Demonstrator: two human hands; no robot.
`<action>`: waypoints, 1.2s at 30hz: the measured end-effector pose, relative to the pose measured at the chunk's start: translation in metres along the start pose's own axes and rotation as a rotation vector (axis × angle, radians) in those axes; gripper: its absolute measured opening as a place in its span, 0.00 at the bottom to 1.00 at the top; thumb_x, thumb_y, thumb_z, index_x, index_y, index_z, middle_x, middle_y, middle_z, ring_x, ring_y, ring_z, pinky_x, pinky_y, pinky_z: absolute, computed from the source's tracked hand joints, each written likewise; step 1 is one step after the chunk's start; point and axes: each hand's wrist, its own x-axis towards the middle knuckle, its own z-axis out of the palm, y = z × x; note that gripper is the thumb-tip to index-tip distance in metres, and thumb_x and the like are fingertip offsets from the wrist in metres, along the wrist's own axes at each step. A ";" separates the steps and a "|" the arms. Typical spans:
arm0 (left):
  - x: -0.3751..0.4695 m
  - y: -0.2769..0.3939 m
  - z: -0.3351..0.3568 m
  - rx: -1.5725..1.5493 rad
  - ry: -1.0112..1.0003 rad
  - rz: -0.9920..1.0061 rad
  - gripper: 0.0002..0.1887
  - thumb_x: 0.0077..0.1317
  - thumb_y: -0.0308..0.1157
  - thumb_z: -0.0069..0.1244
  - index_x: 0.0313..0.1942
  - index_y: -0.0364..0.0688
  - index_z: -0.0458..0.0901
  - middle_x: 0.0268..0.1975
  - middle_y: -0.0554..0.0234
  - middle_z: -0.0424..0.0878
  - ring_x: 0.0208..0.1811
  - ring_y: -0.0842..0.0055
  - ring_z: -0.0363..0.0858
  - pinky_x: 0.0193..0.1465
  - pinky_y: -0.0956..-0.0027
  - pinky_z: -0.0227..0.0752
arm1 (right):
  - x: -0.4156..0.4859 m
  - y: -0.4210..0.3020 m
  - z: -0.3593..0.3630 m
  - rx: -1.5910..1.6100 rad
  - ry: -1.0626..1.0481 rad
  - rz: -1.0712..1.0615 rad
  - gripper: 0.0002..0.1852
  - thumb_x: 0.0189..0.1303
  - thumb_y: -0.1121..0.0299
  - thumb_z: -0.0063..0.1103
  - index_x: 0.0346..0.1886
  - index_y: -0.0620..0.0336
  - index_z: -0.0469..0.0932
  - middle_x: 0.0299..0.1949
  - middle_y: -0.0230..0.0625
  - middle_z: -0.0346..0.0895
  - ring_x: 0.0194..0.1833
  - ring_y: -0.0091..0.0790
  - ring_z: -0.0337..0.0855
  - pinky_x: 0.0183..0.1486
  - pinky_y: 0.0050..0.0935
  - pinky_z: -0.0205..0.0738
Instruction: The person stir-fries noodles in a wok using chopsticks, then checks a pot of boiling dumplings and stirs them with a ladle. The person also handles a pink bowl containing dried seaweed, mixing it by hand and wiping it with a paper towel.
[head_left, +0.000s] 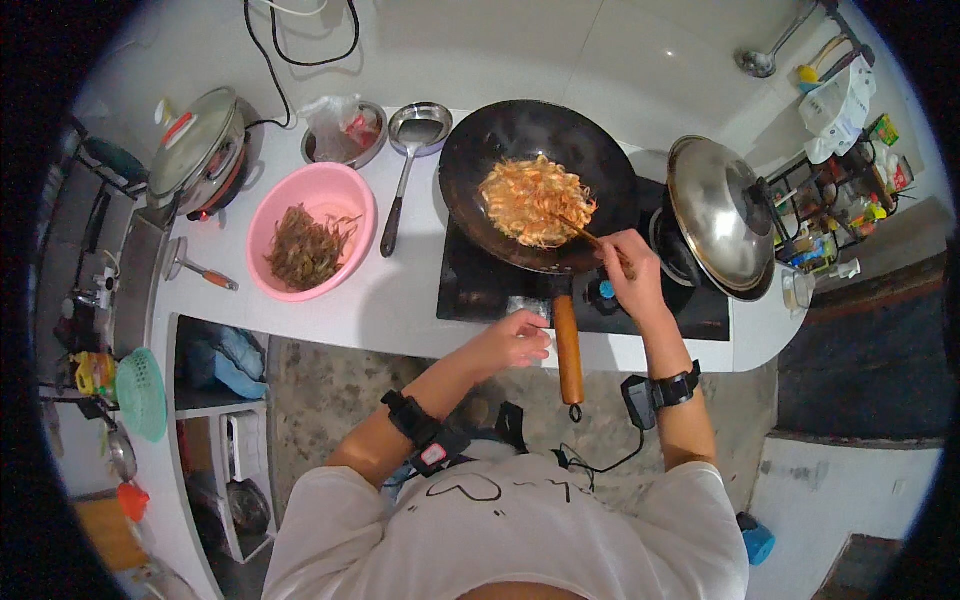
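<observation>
My right hand (631, 276) grips a pair of wooden chopsticks (581, 232), and their tips reach into the orange shrimp-like food (531, 199). That food lies in the bottom of a black wok (480, 142) on the dark cooktop (480, 281). Toward me points the wok's wooden handle (568, 352). Just left of this handle, my left hand (517, 341) hovers near the counter edge with its fingers loosely curled and apart. It holds nothing that I can see.
A metal lid (712, 214) leans at the right of the cooktop. Left of the wok lie a ladle (401, 187) and a pink basin (360, 199) with brownish scraps. Farther left stand an electric pot (214, 169) and a strainer-like tool (202, 271). A rack with bottles (817, 244) is at right.
</observation>
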 end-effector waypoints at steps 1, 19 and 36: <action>-0.001 0.001 0.000 0.008 0.004 0.000 0.23 0.65 0.37 0.51 0.58 0.44 0.64 0.52 0.61 0.74 0.51 0.71 0.78 0.51 0.66 0.71 | 0.000 0.002 0.000 -0.026 0.058 -0.011 0.04 0.58 0.77 0.55 0.35 0.65 0.77 0.33 0.45 0.75 0.33 0.45 0.78 0.36 0.33 0.73; -0.013 0.001 -0.003 -0.047 -0.020 0.044 0.22 0.64 0.39 0.52 0.56 0.45 0.67 0.53 0.63 0.73 0.52 0.72 0.77 0.52 0.65 0.69 | -0.024 -0.037 -0.009 -0.116 0.058 -0.002 0.07 0.58 0.79 0.55 0.40 0.63 0.79 0.35 0.42 0.74 0.36 0.37 0.77 0.39 0.28 0.72; -0.168 0.034 -0.163 -0.164 0.335 0.188 0.09 0.64 0.36 0.50 0.40 0.43 0.77 0.41 0.68 0.81 0.47 0.80 0.78 0.49 0.73 0.70 | 0.013 -0.215 0.169 0.231 -0.055 -0.141 0.16 0.52 0.84 0.55 0.44 0.62 0.79 0.41 0.41 0.70 0.35 0.35 0.76 0.36 0.27 0.72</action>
